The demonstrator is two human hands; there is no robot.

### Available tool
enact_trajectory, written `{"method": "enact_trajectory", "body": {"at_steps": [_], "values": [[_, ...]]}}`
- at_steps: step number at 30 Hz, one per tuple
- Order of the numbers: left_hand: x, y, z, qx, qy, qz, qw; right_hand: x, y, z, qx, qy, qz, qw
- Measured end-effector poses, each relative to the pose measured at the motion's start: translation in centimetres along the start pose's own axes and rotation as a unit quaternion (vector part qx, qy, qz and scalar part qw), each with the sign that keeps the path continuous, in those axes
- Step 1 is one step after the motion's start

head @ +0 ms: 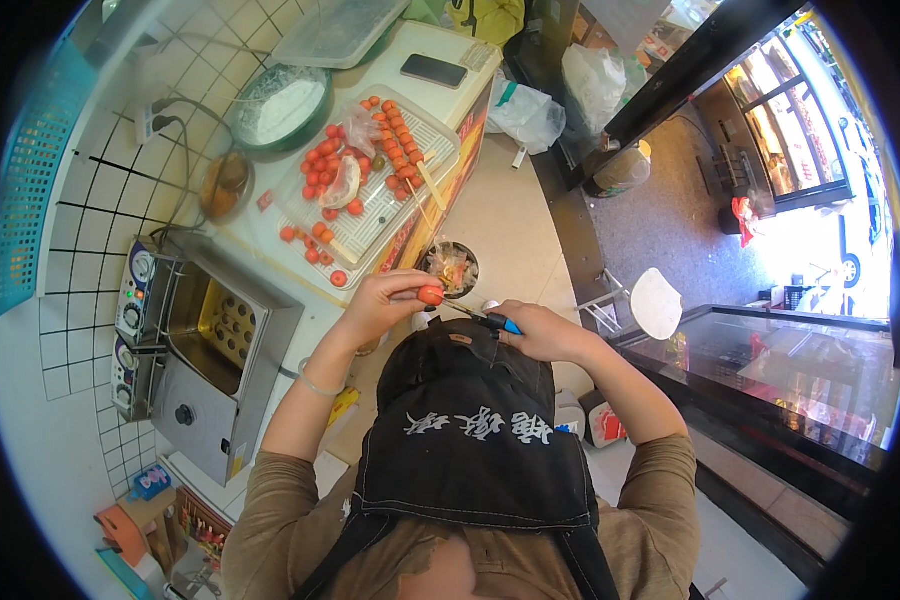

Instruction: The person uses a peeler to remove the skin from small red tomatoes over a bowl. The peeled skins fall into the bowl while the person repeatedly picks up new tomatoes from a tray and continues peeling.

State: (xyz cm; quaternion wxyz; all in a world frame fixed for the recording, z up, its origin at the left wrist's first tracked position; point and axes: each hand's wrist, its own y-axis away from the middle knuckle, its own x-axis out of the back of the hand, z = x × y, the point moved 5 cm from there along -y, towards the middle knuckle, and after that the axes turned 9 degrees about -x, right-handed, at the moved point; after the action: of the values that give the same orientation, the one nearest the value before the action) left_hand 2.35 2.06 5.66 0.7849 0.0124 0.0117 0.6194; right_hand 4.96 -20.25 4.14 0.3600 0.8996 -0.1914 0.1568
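Observation:
Between the fingertips of my left hand (391, 301) is a small red fruit (430, 295). My right hand (541, 330) holds a slim tool with a blue and black handle (504, 322), its thin metal end reaching to the fruit. Beyond my left hand, a clear plastic tray (450, 142) on the counter carries loose red fruits (322, 166), a peeled citrus piece (342, 184) and skewered orange-red fruits (399, 135). More fruits lie at the tray's near end, beside a flat wooden stick (343, 250). Both hands are above my black apron (472, 465).
A round bin with scraps (450, 268) stands on the floor just past my hands. On the left are a steel fryer (232, 322) and a green bowl of white powder (289, 105). A phone (433, 70) lies at the counter's far end; a white stool (655, 304) stands at right.

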Motion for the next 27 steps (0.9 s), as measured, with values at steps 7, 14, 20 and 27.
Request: {"method": "enact_trajectory", "body": {"at_steps": [7, 14, 20, 27], "values": [[0.21, -0.22, 0.14, -0.018, -0.032, -0.004, 0.999, 0.15, -0.02, -0.23, -0.018, -0.001, -0.008, 1.000], [0.19, -0.37, 0.49, -0.031, -0.037, -0.010, 0.999, -0.06, -0.11, -0.04, -0.013, -0.014, -0.004, 1.000], [0.52, -0.30, 0.25, -0.020, -0.020, -0.007, 1.000, -0.69, 0.07, 0.05, -0.019, -0.037, 0.032, 0.999], [0.58, -0.34, 0.10, 0.012, -0.022, -0.024, 0.999, -0.64, 0.27, -0.47, -0.021, -0.008, 0.085, 0.996]]}}
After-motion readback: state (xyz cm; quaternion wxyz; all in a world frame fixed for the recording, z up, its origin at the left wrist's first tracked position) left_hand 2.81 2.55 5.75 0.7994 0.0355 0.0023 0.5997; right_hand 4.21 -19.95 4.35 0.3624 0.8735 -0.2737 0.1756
